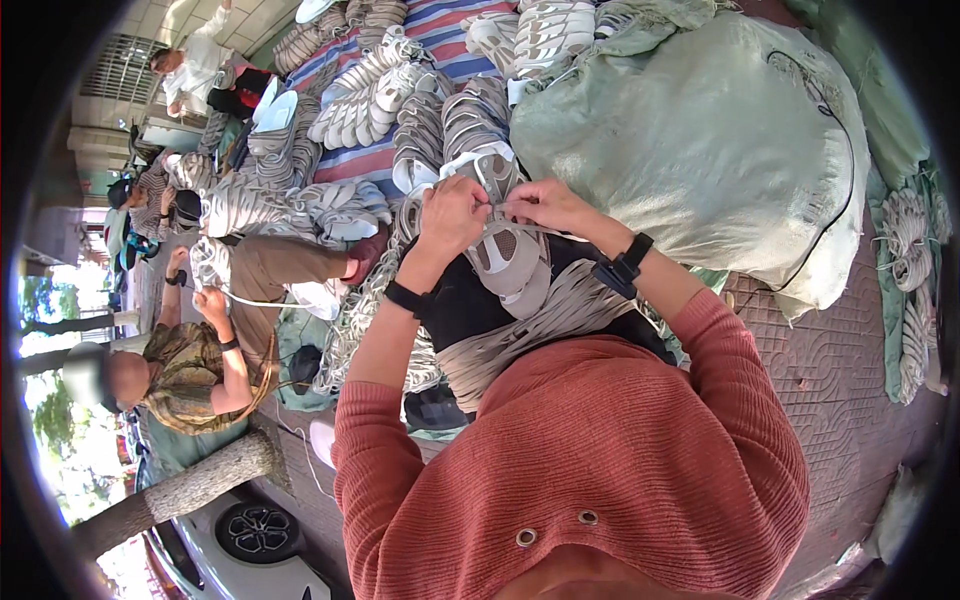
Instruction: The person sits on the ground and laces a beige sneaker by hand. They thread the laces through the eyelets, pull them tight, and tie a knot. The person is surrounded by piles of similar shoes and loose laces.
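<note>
left hand (452, 215), right hand (545, 205): both pinch, seemingly, one lace | one shoe upper (510, 258)

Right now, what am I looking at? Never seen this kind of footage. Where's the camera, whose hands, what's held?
There is no machine here: a person works with two bare hands. The single picture comes from a wide fisheye camera worn on their head, looking down, so straight edges bend near the rim. The forearms in rust-red sleeves are the wearer's own. The left hand and right hand meet at the top of a grey-and-white shoe upper and pinch it together; a bundle of pale laces lies over the lap. Ahead are rows of matching shoe uppers on a striped cloth, beside a big pale green sack. At left, another person sits handling similar pieces.
</note>
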Demonstrator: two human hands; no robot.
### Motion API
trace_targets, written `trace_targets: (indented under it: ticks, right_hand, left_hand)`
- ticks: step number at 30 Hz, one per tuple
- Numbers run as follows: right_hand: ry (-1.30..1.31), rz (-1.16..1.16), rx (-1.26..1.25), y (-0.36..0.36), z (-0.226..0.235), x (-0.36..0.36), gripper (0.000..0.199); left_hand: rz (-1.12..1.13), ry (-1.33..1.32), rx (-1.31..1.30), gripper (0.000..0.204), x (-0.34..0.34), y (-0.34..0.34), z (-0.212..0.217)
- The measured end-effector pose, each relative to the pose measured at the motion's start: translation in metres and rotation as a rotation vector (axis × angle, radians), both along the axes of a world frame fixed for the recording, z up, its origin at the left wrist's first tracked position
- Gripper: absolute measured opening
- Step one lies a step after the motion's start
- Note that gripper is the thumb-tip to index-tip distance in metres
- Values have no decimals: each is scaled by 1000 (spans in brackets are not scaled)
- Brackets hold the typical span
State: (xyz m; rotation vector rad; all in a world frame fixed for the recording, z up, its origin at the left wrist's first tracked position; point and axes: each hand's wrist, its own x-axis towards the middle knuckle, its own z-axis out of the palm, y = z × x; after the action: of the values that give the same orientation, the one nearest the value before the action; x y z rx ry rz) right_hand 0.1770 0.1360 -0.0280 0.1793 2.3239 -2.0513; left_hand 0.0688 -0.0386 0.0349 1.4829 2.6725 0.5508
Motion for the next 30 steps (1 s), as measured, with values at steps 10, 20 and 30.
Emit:
trace_targets:
  ticks: [10,20,30]
  right_hand:
    - [138,-106,-6,-9,-17,24,17]
    - [175,-93,80,-16,-16,26,15]
    - [327,-210,445,-17,-8,24,13]
  left_hand:
    - [-108,-179,-131,26,3,-8,2]
    - [-106,-347,-123,23,1,-11,0]
    - [-35,-723,-15,23,-8,-5,6]
